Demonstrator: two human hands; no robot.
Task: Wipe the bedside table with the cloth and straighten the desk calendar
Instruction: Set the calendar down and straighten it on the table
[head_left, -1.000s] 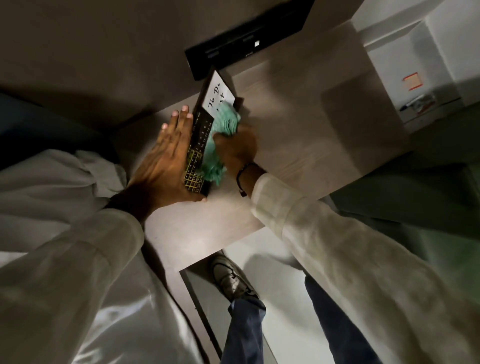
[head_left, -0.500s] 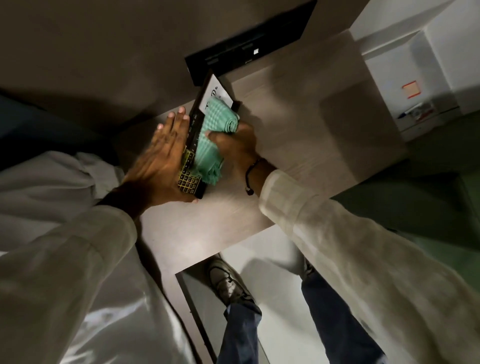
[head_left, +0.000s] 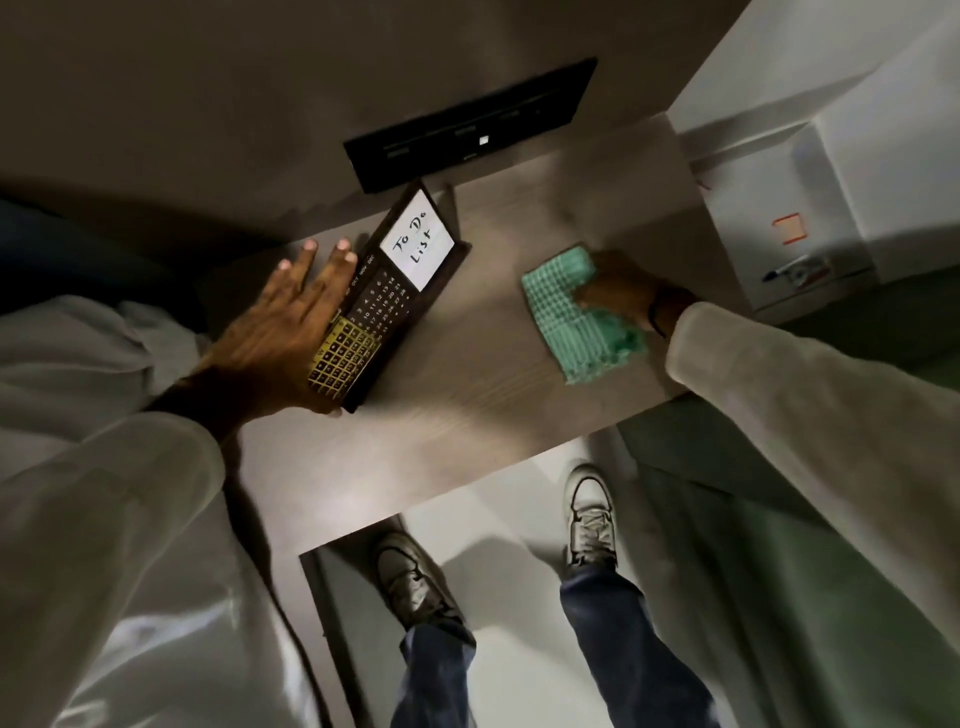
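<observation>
Head view, dim light: left hand (head_left: 283, 332) lies flat, fingers spread, against the left edge of the desk calendar (head_left: 387, 301), gripping nothing. Calendar sits skewed at the back-left of the bedside table (head_left: 467, 415), its "To Do List" card facing up. Right hand (head_left: 618, 291) presses on the green cloth (head_left: 576, 317) at the table's right side, seemingly pinching its far edge.

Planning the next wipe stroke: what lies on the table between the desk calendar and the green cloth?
Nothing. In the head view, only bare wood-grain tabletop lies between the desk calendar and the green cloth under the right hand.
</observation>
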